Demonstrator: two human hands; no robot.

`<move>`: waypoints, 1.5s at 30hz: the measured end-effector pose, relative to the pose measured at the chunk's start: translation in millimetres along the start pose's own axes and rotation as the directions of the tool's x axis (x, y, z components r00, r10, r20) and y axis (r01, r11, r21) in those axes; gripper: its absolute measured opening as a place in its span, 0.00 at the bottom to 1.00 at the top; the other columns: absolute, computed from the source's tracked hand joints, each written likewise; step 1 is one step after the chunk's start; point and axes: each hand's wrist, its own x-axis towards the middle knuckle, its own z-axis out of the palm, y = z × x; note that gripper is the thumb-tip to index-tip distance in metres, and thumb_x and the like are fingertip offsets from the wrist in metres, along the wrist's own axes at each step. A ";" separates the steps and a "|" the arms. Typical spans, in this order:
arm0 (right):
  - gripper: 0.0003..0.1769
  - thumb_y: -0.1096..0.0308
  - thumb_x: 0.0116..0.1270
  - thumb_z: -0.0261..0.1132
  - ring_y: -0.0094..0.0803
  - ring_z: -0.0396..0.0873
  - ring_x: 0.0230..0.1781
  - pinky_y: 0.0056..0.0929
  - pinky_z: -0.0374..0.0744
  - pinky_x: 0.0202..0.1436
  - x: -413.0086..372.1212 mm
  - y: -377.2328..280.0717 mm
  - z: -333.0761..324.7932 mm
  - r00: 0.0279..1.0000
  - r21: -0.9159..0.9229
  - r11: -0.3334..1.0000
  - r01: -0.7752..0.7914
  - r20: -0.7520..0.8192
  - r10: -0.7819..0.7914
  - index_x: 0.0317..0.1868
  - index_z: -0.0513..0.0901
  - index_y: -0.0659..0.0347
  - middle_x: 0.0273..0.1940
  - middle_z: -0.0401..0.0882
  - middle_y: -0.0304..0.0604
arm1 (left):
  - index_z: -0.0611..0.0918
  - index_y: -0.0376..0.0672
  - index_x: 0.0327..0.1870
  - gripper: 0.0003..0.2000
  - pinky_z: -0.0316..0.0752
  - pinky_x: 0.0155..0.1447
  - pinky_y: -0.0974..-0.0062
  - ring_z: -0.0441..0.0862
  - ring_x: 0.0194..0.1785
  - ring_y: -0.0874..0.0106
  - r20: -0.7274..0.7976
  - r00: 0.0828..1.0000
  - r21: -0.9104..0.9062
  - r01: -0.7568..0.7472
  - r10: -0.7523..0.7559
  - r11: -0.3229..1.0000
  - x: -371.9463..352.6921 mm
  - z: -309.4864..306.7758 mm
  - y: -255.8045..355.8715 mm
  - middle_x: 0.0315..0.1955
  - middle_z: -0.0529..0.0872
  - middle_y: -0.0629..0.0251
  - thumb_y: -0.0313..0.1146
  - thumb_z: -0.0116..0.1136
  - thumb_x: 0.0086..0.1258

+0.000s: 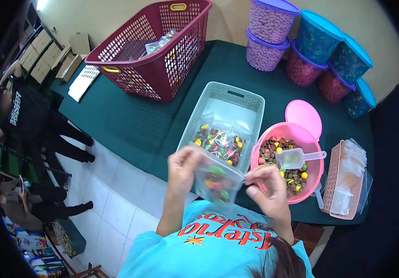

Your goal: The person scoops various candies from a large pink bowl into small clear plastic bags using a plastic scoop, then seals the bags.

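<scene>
A clear plastic bag [215,183] with colourful candies in its lower part hangs between my two hands. My left hand [184,167] pinches its upper left corner. The fingers of my right hand [269,189] are closed on the upper right corner. Just beyond the bag, a grey-green tray [231,104] holds filled candy bags [218,143]. To the right is a pink bowl [319,172] of brown, green, yellow and red candies [273,147], with a clear scoop [296,158] lying on them.
A maroon basket [162,76] with bags inside stands at the back left. Stacked candy tubs [269,28] line the back right. A pink lid [304,119] lies behind the bowl; a small basket [333,185] of empty bags is at right. Two people [37,116] are at left.
</scene>
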 end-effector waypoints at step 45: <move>0.18 0.66 0.65 0.55 0.25 0.71 0.45 0.25 0.70 0.49 -41.3 50.4 -22.3 0.866 -0.164 0.918 -0.362 0.304 0.396 0.53 0.67 0.66 0.44 0.72 0.42 | 0.78 0.34 0.39 0.12 0.71 0.41 0.78 0.76 0.36 0.79 0.575 0.596 0.584 0.180 -0.560 0.792 -32.7 13.1 -38.0 0.31 0.82 0.64 0.36 0.49 0.67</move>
